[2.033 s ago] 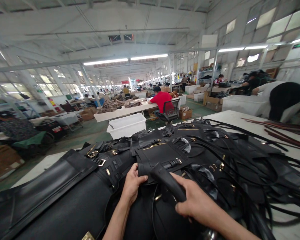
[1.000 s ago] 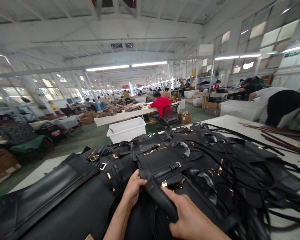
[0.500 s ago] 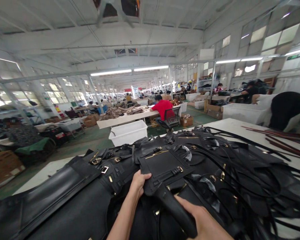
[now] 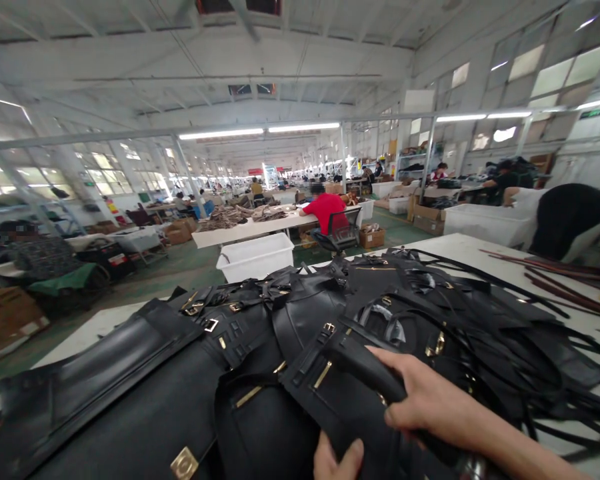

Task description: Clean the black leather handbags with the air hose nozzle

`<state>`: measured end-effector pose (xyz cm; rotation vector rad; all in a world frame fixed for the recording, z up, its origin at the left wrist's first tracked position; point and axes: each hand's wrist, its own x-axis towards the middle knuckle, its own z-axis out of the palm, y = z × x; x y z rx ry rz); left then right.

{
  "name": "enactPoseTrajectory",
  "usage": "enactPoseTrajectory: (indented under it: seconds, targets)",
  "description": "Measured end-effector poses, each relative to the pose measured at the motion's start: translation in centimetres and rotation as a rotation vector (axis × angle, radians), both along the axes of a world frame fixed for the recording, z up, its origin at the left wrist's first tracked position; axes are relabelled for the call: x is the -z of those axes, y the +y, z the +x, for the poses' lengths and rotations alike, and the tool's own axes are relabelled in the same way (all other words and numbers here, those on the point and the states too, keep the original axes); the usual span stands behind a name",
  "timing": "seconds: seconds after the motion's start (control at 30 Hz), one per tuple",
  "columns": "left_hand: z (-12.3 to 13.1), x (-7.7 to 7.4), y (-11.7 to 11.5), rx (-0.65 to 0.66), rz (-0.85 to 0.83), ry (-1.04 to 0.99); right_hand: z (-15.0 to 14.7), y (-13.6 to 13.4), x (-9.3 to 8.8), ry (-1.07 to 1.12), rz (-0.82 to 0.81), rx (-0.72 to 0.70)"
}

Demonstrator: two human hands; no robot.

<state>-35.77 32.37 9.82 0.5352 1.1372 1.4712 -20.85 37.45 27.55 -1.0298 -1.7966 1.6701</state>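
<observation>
Our right hand (image 4: 425, 393), reaching in from the near right, wraps around a thick black handheld object (image 4: 377, 373) pointing far left over a black panel (image 4: 343, 403). Our left hand (image 4: 337, 463), partly cut off below, meets the panel's near edge; we cannot tell whether it grips. Half a second ago it was farther left. Black leather pieces (image 4: 145, 383) surround both on the counter (image 4: 463, 245).

The left hand (image 4: 337, 463) now lower than before, at the near part of a black leather panel (image 4: 347, 400).
</observation>
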Motion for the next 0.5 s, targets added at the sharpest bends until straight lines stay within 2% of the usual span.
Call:
enactPoseTrajectory:
  seconds: [0.1, 0.23, 0.37, 0.5]
  targets:
    - [-1.3, -1.4, 1.2, -0.098, -0.010, -0.042, -0.9, 0.0, 0.5, -0.047, -0.012, -0.060]
    - [-3.3, -3.7, 2.5, -0.134, 0.006, -0.041, -2.7, 0.1, 1.9, -0.070, -0.066, -0.119]
    - [-3.9, -3.2, 2.5, -0.127, -0.070, -0.009, -5.0, 1.1, 3.7, -0.074, -0.122, -0.148]
    - [-3.7, -3.0, 2.1, -0.092, -0.060, 0.026, -6.0, 1.8, 3.9, 0.002, -0.051, -0.091]
